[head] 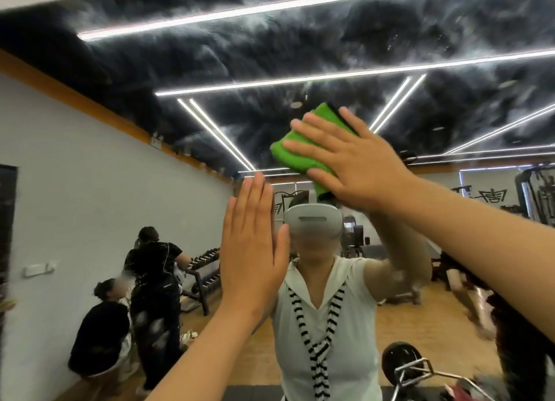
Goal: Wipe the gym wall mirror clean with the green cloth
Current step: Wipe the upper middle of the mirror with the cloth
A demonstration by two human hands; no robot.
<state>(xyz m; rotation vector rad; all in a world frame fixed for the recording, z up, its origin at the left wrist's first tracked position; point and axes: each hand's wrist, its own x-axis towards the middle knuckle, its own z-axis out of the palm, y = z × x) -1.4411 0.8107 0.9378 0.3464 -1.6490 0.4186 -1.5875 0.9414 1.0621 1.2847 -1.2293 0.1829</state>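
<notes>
Biggest: wall mirror (300,55), flat glass behind both hands, spanning nearly whole view. Above right hand (354,166), hazy whitish swirls and streaks smeared over refl. of dark ceiling, w/ thin straight light strips (330,76) crossing.

Btwn the two hands and below: refl. of person (327,310) in white short-sleeve top, soft collar, black-and-white striped scarf hanging down front. Smooth rounded white headset (312,223) just right of left hand (252,250), under right hand.

Left of left hand, lower: refl. of two people in black (150,280), one standing, one crouched, white specks on glass over them. Angular dark dumbbell rack (204,268) close beside left hand.

Left hand: raised upright, back to camera, fingers straight and pressed together, thumb alongside, holding nothing. Palm toward glass; looks laid on it, contact not certain.

Right hand: higher, to upper right of left hand. Fingers straight, splayed wide, palm pressing cloth flat on glass; no curl, no pinch.

Green cloth (288,151): under right hand's fingers and palm, against mirror. Bright green, nappy microfibre look, folded into thick soft-cornered pad, dark band along top edge. Corners poking out past fingertips and below palm.

Low, under right forearm: round black weight plate (402,361) on bent shiny chrome bar (420,367).
</notes>
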